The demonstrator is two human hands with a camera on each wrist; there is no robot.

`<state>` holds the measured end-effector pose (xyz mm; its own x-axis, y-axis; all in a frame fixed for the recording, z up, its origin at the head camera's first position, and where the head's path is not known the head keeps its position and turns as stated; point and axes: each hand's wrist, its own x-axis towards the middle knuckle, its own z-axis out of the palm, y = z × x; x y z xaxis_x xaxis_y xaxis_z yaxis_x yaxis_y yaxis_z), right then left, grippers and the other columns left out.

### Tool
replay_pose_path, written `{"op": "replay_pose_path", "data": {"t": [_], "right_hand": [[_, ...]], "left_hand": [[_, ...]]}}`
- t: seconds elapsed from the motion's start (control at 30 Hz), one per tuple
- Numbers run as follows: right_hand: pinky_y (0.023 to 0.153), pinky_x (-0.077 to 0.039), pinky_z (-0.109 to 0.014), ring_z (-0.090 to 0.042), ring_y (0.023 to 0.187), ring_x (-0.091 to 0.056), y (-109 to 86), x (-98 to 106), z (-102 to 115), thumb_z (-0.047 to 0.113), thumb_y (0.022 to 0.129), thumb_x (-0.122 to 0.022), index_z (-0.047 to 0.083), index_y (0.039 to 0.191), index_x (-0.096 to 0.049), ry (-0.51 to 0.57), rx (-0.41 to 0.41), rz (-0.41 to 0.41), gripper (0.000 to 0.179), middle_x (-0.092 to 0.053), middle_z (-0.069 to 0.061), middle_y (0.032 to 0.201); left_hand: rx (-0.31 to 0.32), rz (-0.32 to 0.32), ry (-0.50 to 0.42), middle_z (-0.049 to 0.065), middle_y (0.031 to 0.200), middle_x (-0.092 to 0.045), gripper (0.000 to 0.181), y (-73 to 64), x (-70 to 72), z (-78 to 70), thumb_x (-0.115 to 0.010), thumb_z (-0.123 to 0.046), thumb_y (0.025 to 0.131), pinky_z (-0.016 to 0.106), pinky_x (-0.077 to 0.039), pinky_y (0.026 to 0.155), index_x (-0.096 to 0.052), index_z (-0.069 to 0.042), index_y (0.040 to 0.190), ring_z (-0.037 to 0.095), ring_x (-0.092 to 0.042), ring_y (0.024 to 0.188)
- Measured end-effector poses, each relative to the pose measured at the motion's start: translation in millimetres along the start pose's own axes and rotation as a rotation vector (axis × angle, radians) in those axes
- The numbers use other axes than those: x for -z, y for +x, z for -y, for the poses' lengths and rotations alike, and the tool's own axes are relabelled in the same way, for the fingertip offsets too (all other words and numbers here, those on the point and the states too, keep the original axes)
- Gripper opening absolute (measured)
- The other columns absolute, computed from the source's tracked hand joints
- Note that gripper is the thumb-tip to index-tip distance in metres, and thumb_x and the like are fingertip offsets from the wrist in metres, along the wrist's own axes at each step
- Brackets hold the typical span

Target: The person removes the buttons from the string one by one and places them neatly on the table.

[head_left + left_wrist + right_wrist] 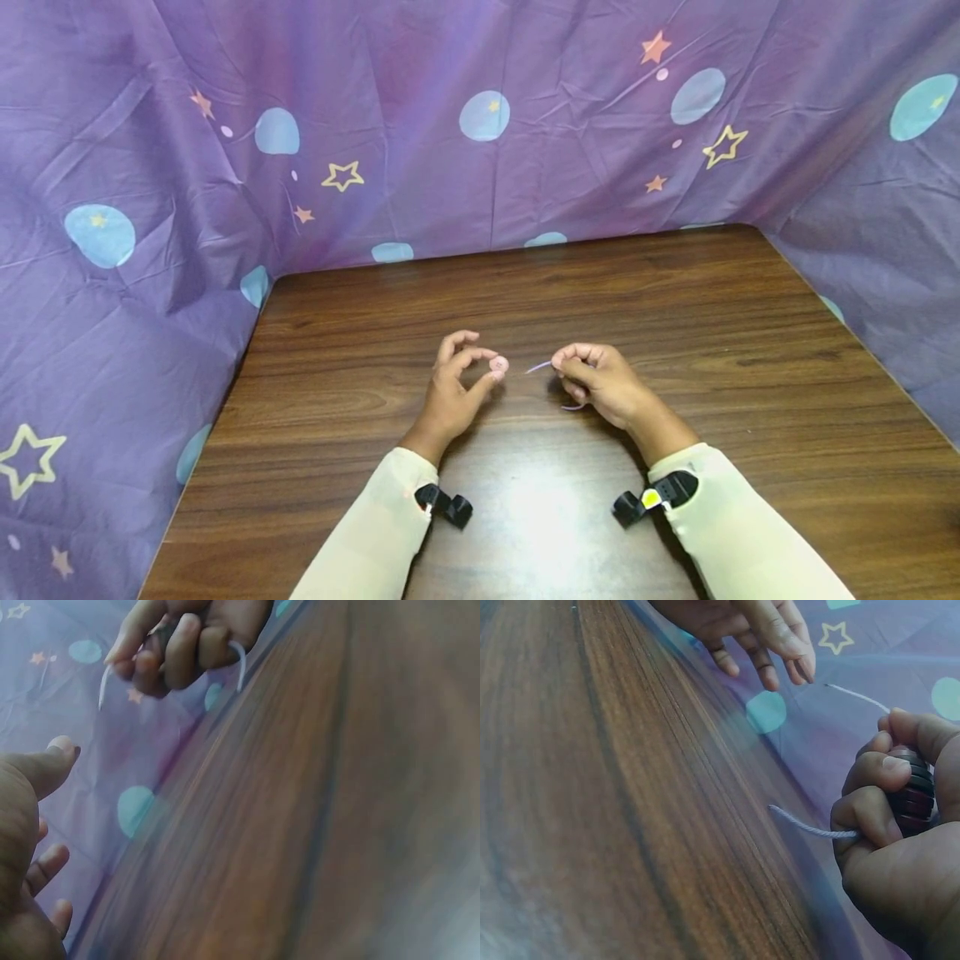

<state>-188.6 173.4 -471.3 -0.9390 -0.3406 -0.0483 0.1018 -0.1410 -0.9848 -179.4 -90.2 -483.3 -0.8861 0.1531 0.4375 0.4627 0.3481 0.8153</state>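
Note:
Between thumb and index fingertip my left hand [447, 398] pinches a small round pink button [498, 365], its face turned toward the head camera. The other left fingers are spread apart. To the right, my right hand [611, 387] pinches a thin pale purple cord [539, 366] near one end, which points at the button with a small gap between. In the right wrist view, the curled right fingers also hold a stack of dark round discs [913, 799], partly hidden in the palm. The cord's other end [810, 827] hangs out below the little finger.
Both hands are above a brown wood-grain table [360, 500]. A purple curtain [420, 175] with stars and blue ovals hangs along its back and sides. Each pale sleeve [367, 533] carries a black wrist camera [450, 506].

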Motion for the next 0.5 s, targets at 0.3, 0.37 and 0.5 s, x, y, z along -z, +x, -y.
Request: {"op": "replay_pose_path", "data": {"t": [0.3, 0.37, 0.5], "right_hand": [[0.054, -0.038, -0.018, -0.004, 0.057, -0.048, 0.4, 0.1, 1.1, 0.002, 0.108, -0.056, 0.016, 0.092, -0.071, 0.001, 0.008, 0.003, 0.026, -0.063, 0.009, 0.08], [0.054, -0.038, -0.018, -0.004, 0.057, -0.048, 0.4, 0.0, 0.9, 0.002, 0.108, -0.056, 0.016, 0.092, -0.072, -0.002, 0.009, 0.005, 0.027, -0.063, 0.009, 0.08], [0.054, -0.038, -0.018, -0.004, 0.057, -0.048, 0.4, 0.1, 0.3, 0.001, 0.108, -0.056, 0.017, 0.091, -0.072, -0.005, 0.005, 0.003, 0.028, -0.063, 0.009, 0.079]], "left_hand": [[0.038, -0.047, 0.054, 0.023, 0.15, -0.054, 0.025, 4.9, 9.1, 8.0, -0.087, -0.016, 0.093, 0.064, -0.037, 0.122, -0.079, -0.006, 0.114, 0.041, -0.054, 0.145], [0.063, -0.06, 0.08, 0.021, 0.151, -0.055, 0.025, 5.1, 10.3, 9.0, -0.088, -0.018, 0.093, 0.067, -0.034, 0.121, -0.08, -0.007, 0.114, 0.041, -0.054, 0.144], [0.127, -0.088, 0.117, 0.018, 0.151, -0.056, 0.024, 5.6, 11.5, 12.4, -0.087, -0.02, 0.093, 0.069, -0.03, 0.122, -0.08, -0.009, 0.114, 0.041, -0.055, 0.144]]}}
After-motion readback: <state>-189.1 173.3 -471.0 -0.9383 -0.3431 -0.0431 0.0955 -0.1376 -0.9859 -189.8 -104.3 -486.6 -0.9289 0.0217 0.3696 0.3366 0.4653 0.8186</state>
